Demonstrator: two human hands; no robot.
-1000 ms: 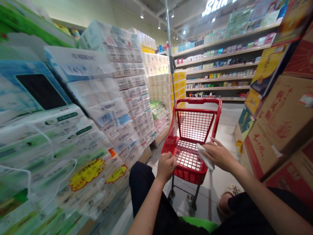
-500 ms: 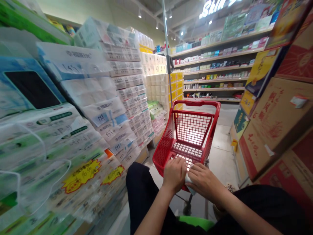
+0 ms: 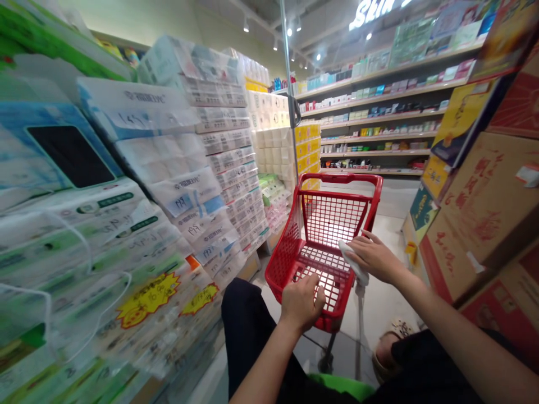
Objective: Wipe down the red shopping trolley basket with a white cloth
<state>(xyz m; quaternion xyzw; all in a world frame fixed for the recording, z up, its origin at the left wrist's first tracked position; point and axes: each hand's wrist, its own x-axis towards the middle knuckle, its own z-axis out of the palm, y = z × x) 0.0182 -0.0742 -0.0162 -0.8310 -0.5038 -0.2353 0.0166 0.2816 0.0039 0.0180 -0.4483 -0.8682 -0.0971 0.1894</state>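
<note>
A red plastic shopping cart (image 3: 334,182) stands between my knees with its grid basket facing me. My right hand (image 3: 373,255) is at the cart's right side rim, closed on a white cloth (image 3: 357,269) that hangs against the red plastic. My left hand (image 3: 302,303) is over the near left edge of the basket, its fingers bent; whether they grip the rim is hidden.
Tall stacks of wrapped tissue packs (image 3: 181,185) rise close on the left, with a dark-screened device (image 3: 71,156) on them. Cardboard boxes (image 3: 488,196) are piled on the right. Product shelves (image 3: 379,123) stand behind the cart. My shoe (image 3: 383,353) is at lower right.
My right hand has moved right and forward with the white cloth, from the near rim to the cart's right side. My hands are now apart. The view has shifted slightly.
</note>
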